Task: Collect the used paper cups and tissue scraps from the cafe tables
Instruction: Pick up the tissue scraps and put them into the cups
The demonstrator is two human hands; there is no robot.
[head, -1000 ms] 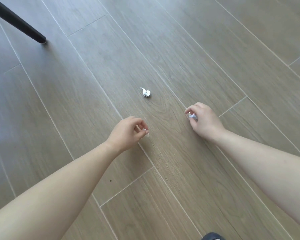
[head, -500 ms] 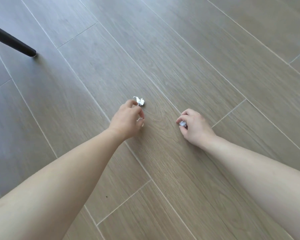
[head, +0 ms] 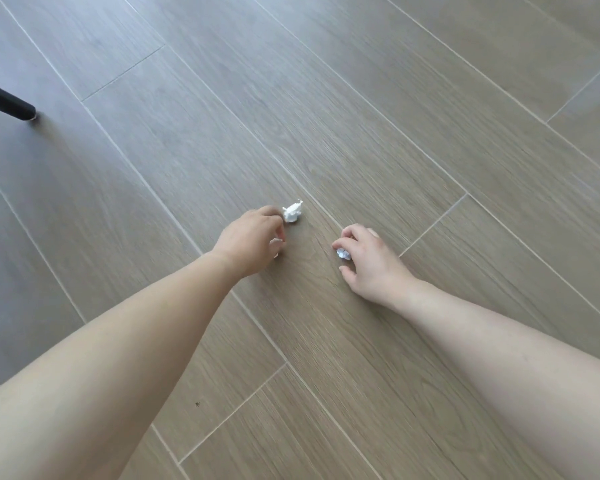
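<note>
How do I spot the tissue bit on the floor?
On the plank floor, find the left hand. The white tissue scrap lies at its fingertips. Unlike the smaller scraps held in that hand and the right hand, it has a pointed tail.

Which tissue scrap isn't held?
The floor scrap, loose at the left hand's fingertips. The right hand pinches the bluish scrap; the left holds a tucked scrap.

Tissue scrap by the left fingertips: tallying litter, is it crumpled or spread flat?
Crumpled: the tissue scrap is a small wadded ball on the floor.
</note>
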